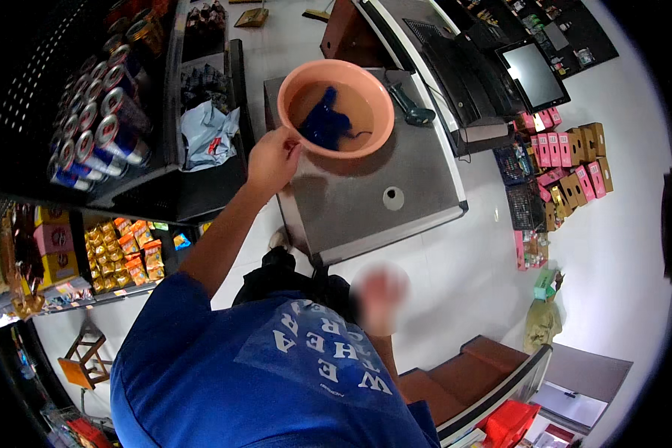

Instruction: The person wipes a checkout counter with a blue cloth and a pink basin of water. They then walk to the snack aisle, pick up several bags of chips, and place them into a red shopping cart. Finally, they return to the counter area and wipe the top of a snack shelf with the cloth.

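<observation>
My left hand [274, 159] grips the near left rim of a round orange plastic basin [385, 120], its fingers curled at the edge. The basin rests on a grey metal-topped counter [347, 224]. Murky brownish water [364, 106] stands in it, with a dark blue cloth [325, 123] partly under the surface. My right hand [379, 294] is low beside my body, away from the counter; it looks blurred, so its fingers cannot be made out. A black handheld barcode scanner [411, 106] lies on the counter just right of the basin.
Left of the counter, a black shelf holds drink cans [109, 134] and a grey plastic bag [210, 134]. A monitor [535, 75] stands at the upper right, above pink boxes [551, 150] and black crates [526, 204]. A brown-and-white counter section [470, 375] is at the lower right.
</observation>
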The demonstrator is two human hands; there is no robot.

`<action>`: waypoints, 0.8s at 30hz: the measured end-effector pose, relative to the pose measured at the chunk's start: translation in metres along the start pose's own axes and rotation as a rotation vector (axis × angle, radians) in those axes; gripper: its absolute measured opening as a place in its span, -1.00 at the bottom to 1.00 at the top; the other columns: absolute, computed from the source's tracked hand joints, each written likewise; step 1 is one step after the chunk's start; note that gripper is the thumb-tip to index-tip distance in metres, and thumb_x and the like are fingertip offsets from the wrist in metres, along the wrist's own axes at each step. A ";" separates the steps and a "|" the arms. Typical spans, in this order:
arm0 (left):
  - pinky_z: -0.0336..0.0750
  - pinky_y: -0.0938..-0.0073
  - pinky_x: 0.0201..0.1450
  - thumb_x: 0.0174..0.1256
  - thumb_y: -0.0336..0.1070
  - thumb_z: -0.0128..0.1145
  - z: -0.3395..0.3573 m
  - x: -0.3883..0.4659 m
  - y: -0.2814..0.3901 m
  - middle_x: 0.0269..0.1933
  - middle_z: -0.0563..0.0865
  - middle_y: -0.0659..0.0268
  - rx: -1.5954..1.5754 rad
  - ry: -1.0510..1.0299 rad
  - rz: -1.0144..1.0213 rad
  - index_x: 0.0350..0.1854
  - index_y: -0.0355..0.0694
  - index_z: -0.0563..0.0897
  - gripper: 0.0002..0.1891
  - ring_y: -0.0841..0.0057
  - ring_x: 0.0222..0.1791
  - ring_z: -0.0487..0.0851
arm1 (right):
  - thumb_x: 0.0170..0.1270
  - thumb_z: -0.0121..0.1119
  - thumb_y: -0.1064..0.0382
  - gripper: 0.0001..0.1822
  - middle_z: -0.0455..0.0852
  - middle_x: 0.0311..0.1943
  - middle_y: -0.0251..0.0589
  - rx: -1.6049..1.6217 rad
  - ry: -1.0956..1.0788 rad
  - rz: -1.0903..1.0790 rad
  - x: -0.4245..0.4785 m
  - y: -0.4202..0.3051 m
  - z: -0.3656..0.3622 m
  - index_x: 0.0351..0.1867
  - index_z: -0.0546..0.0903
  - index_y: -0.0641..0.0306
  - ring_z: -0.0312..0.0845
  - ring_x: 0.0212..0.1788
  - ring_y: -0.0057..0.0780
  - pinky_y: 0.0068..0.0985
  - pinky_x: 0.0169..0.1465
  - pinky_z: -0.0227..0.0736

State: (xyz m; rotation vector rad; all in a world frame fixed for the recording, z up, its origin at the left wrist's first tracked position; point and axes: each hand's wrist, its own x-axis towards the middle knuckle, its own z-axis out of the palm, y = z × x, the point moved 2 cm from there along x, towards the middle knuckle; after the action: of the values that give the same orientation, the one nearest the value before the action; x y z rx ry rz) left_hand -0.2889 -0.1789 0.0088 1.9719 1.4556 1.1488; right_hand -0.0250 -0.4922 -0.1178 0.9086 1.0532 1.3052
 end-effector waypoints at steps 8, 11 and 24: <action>0.55 0.16 0.02 0.04 -0.52 0.18 0.118 0.101 -0.048 -0.12 0.67 -0.02 0.625 -0.396 -0.171 -0.02 -0.25 0.44 -0.60 0.16 -0.01 0.64 | 0.43 0.01 -0.10 -0.66 0.44 -0.39 -0.32 -1.192 0.376 -0.371 0.114 0.023 0.064 -0.26 0.49 0.13 0.35 -0.29 -0.45 -0.44 -0.09 0.30; 0.56 0.14 -0.01 -0.01 -0.46 0.29 0.130 0.103 -0.055 -0.19 0.70 0.05 0.612 -0.447 -0.308 0.03 -0.28 0.43 -0.51 0.11 -0.06 0.66 | 0.41 0.00 -0.07 -0.65 0.28 -0.56 -0.38 -1.313 0.505 -0.333 0.155 0.042 0.088 -0.41 0.46 0.12 0.15 -0.52 -0.53 -0.52 -0.36 0.10; 0.58 0.41 -0.13 0.19 -0.58 0.21 0.058 0.133 0.088 -0.10 0.71 0.11 0.205 0.198 0.024 0.00 -0.26 0.44 -0.65 0.26 -0.14 0.72 | 0.34 0.20 0.20 -0.82 0.54 -0.40 -0.48 -2.628 0.017 0.185 0.353 0.112 0.138 -0.21 0.58 0.27 0.35 -0.38 -0.76 -0.71 -0.30 0.25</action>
State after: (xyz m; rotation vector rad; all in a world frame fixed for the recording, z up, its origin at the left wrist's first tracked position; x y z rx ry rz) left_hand -0.1780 -0.0791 0.0897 2.0627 1.7154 1.2814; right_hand 0.0640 -0.1248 -0.0021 -1.0596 -1.0954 1.5042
